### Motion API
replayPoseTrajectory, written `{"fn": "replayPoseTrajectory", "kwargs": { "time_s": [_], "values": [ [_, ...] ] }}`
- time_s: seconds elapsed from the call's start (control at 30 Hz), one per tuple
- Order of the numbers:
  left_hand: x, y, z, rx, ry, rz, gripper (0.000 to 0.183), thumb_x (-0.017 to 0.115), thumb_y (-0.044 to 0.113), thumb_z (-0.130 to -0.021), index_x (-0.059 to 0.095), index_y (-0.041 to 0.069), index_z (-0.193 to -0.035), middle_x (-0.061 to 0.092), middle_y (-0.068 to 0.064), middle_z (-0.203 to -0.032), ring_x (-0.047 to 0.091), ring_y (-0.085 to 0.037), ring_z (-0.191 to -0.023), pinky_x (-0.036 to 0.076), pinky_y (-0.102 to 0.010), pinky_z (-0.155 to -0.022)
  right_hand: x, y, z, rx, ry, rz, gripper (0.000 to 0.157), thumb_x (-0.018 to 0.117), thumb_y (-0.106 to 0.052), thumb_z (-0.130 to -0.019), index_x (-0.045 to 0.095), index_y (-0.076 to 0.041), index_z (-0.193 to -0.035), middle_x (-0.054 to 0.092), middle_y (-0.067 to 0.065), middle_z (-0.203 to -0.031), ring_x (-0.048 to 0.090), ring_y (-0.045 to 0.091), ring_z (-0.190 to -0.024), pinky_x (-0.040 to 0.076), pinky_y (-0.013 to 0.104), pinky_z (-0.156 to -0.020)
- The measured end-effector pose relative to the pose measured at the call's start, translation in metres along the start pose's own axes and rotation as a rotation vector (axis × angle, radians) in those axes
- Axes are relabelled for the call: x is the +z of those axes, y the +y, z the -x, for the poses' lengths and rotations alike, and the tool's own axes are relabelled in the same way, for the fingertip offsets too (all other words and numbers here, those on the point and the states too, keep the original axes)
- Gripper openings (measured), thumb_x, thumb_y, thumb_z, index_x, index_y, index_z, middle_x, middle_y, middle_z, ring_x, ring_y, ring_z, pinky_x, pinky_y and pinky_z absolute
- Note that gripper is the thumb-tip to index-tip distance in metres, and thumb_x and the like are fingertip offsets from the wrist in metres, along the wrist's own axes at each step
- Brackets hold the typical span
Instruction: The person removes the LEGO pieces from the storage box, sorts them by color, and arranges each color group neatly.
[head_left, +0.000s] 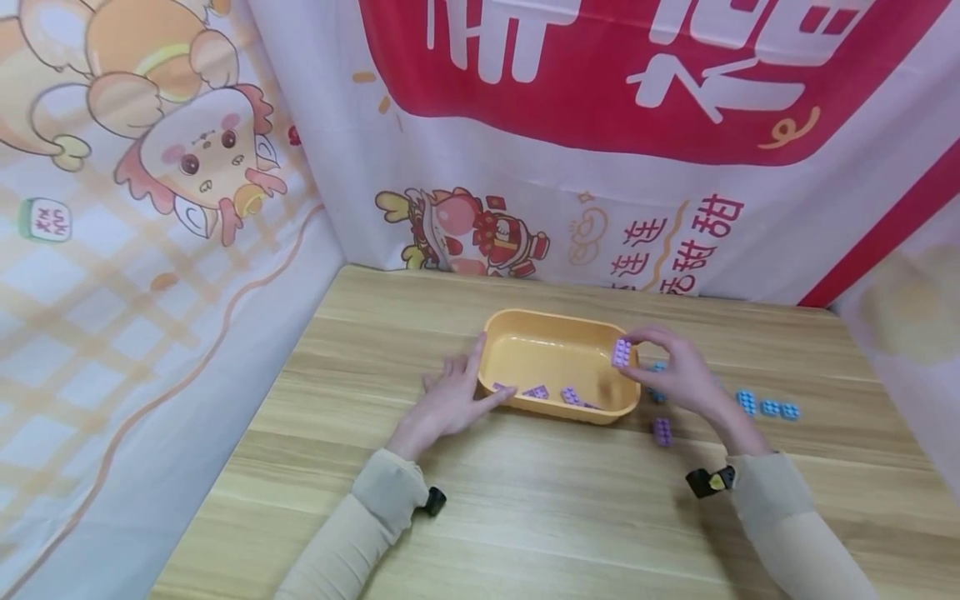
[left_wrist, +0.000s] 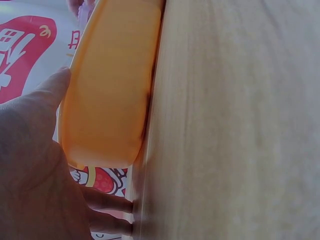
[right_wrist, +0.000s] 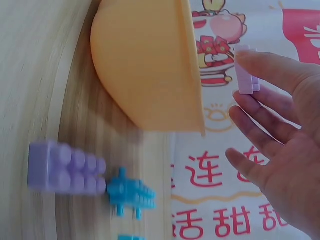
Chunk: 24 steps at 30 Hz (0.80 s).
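Note:
My right hand (head_left: 681, 375) pinches a light purple toy building brick (head_left: 621, 353) between thumb and fingertips, above the right end of a yellow-orange plastic basin (head_left: 558, 407). In the right wrist view the pinched brick (right_wrist: 244, 70) is up beside the basin's rim (right_wrist: 196, 75). At the basin's other end my left hand (head_left: 450, 400) rests against it, thumb over the near rim and fingers extended along the left end. The left wrist view shows the thumb (left_wrist: 57, 85) touching the rim. Inside the basin lie several purple bricks (head_left: 572, 396), partly hidden by the near wall.
On the wooden table (head_left: 525, 508), a purple brick (head_left: 662, 432) lies right of the basin. A blue brick (head_left: 658, 379) is partly hidden behind my right hand. More blue bricks (head_left: 746, 402) lie farther right. Printed cloth (head_left: 585, 233) hangs at the table's back and left edges.

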<state>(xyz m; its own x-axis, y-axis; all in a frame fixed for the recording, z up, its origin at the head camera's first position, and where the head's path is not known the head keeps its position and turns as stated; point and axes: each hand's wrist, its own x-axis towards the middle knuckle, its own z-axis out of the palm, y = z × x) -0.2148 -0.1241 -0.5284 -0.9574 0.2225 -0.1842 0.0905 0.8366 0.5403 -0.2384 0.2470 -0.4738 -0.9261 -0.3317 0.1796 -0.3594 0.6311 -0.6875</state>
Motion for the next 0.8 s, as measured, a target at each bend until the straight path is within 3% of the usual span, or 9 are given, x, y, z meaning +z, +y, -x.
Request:
{"fn": "replayPoseTrajectory", "kwargs": {
  "time_s": [0.2,0.27,0.37,0.5,0.6,0.7,0.8],
  "values": [
    [0.001,-0.002,0.000,0.002,0.009,-0.004,0.115,0.049,0.090,-0.096,-0.012,0.035,-0.177,0.016,-0.024,-0.183,0.011,-0.055,-0.169,0.002,-0.085,-0.130,-0.014,0.008,0.018,0.017,0.007,0.006,0.041,0.086,-0.010,-0.096,0.072,0.000,-0.133,0.071,0.024,-0.137,0.062,0.050,-0.135,0.042,0.079,-0.119],
    [0.001,-0.002,0.001,-0.001,0.010,-0.005,0.116,0.049,0.091,-0.096,-0.013,0.036,-0.177,0.016,-0.024,-0.183,0.011,-0.055,-0.169,0.001,-0.085,-0.130,-0.019,0.011,0.024,0.017,0.015,0.017,0.041,0.086,-0.010,-0.096,0.072,-0.001,-0.133,0.072,0.023,-0.136,0.064,0.043,-0.132,0.043,0.078,-0.118],
    [0.002,-0.001,0.000,-0.003,0.009,-0.007,0.115,0.049,0.091,-0.096,-0.014,0.037,-0.176,0.017,-0.024,-0.183,0.012,-0.054,-0.169,0.001,-0.084,-0.131,-0.026,0.019,0.035,0.019,0.027,0.047,0.040,0.087,-0.013,-0.096,0.073,-0.005,-0.132,0.074,0.019,-0.134,0.064,0.016,-0.127,0.049,0.071,-0.114],
    [0.001,0.000,0.001,-0.004,0.005,-0.007,0.115,0.049,0.090,-0.096,-0.013,0.036,-0.176,0.016,-0.024,-0.183,0.010,-0.054,-0.169,0.000,-0.084,-0.131,-0.034,0.030,0.047,0.011,0.039,0.086,0.039,0.087,-0.016,-0.096,0.075,-0.008,-0.132,0.075,0.016,-0.133,0.050,-0.019,-0.118,0.053,0.065,-0.108],
    [0.001,0.000,0.001,-0.002,0.003,0.000,0.115,0.050,0.089,-0.096,-0.012,0.035,-0.177,0.016,-0.024,-0.183,0.010,-0.054,-0.169,0.000,-0.085,-0.130,-0.038,0.036,0.056,0.001,0.045,0.104,0.038,0.088,-0.015,-0.096,0.076,-0.009,-0.131,0.075,0.015,-0.131,0.045,-0.025,-0.117,0.055,0.042,-0.110],
    [0.001,0.000,0.001,0.002,0.004,0.010,0.115,0.051,0.089,-0.097,-0.011,0.034,-0.177,0.016,-0.025,-0.183,0.009,-0.053,-0.170,0.001,-0.085,-0.130,-0.042,0.042,0.065,-0.005,0.042,0.120,0.038,0.089,-0.013,-0.094,0.077,-0.009,-0.130,0.076,0.015,-0.128,0.046,-0.025,-0.116,0.049,0.014,-0.103],
    [0.000,0.001,0.001,0.003,0.004,0.016,0.115,0.052,0.088,-0.097,-0.011,0.035,-0.177,0.016,-0.025,-0.183,0.008,-0.053,-0.170,0.001,-0.085,-0.130,-0.044,0.049,0.075,-0.002,0.034,0.124,0.040,0.089,-0.011,-0.093,0.077,-0.008,-0.131,0.076,0.017,-0.130,0.046,-0.026,-0.117,0.042,0.004,-0.098]
  ]
}}
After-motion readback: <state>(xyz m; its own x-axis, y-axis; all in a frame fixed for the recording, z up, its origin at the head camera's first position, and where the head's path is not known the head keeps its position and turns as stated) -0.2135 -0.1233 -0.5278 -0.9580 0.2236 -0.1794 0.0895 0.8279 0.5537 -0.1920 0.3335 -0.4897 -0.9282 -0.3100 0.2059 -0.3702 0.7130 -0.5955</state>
